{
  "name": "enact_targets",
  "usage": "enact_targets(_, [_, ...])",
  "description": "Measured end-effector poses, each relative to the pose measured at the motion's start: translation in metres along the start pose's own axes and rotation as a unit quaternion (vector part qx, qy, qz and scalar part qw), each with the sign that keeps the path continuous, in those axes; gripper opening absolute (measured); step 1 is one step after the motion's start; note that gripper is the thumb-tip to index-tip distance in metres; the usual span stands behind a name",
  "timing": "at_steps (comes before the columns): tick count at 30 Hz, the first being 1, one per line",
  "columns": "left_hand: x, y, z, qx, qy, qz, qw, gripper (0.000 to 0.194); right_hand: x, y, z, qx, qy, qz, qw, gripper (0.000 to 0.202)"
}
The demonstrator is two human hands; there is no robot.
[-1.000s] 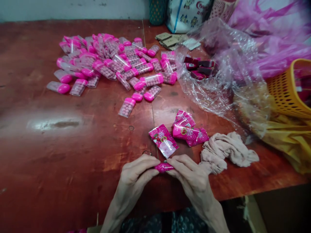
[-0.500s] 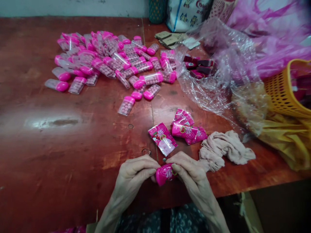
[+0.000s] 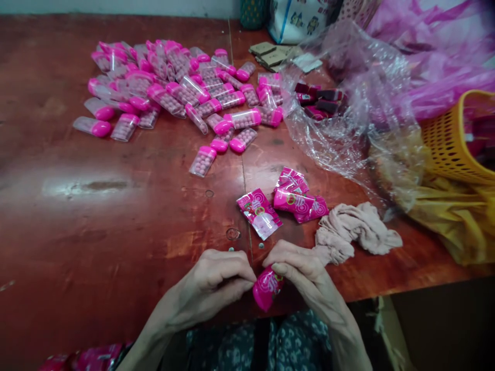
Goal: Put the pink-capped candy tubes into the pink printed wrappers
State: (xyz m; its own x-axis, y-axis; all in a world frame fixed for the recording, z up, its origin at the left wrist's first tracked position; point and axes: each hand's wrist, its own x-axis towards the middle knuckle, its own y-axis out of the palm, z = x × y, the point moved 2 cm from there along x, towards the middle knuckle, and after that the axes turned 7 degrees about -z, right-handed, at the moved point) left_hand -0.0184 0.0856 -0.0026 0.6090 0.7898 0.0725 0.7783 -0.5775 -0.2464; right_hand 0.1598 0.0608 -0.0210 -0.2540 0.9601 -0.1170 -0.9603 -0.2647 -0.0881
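My right hand point(image 3: 299, 270) holds a small pink candy container point(image 3: 266, 291) wrapped in a printed sleeve, thumb on its front, over the table's near edge. The container tilts, its smooth pink end pointing down and left. On the left, the pinched fingertips of my left hand point(image 3: 228, 278) meet the container's left edge; what lies between them is hidden. Just beyond my hands lie a flat printed pink sleeve point(image 3: 260, 214) and several more pink sleeves point(image 3: 299, 203), partly overlapping. A crumpled beige cloth point(image 3: 356, 232) sits right of my right hand.
Many clear candy containers with pink caps point(image 3: 180, 93) are heaped at the back. A clear plastic bag point(image 3: 348, 134) with dark red pieces lies right of them. Farther right are a yellow basket point(image 3: 443, 136), yellow plastic point(image 3: 452, 221) and pink plastic bags point(image 3: 429, 77). Cardboard pieces point(image 3: 273, 54) lie behind.
The container has turned, its smooth end swinging lower. My left hand has shifted its pinch and its forearm has spread to the left. The view has tilted slightly, showing pink packs at bottom left.
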Motion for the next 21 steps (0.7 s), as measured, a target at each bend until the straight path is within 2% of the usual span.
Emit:
enact_targets(3, [-0.003, 0.005, 0.004, 0.005, -0.010, -0.015, 1.000, 0.014, 0.000, -0.001, -0.001, -0.002, 0.001, -0.014, 1.000, 0.018])
enact_targets(5, [-0.005, 0.011, 0.008, -0.010, -0.038, -0.025, 0.999, 0.015, 0.001, -0.002, -0.003, -0.004, 0.009, -0.050, 0.999, 0.016])
enact_targets(9, [-0.008, 0.020, 0.015, -0.068, -0.113, -0.069, 0.989, 0.014, -0.002, -0.004, -0.011, 0.028, 0.090, -0.132, 0.987, 0.016])
enact_targets(13, [-0.009, 0.023, 0.016, -0.113, -0.155, -0.105, 0.976, 0.015, -0.004, -0.002, -0.016, 0.095, 0.157, -0.151, 0.971, 0.021])
enact_targets(18, [-0.010, 0.024, 0.013, -0.104, -0.163, -0.130, 0.972, 0.015, -0.004, -0.001, -0.023, 0.153, 0.167, -0.160, 0.961, 0.017])
enact_targets(21, [-0.011, 0.025, 0.013, -0.083, -0.140, -0.140, 0.977, 0.016, -0.003, -0.001, -0.025, 0.181, 0.173, -0.166, 0.954, 0.016])
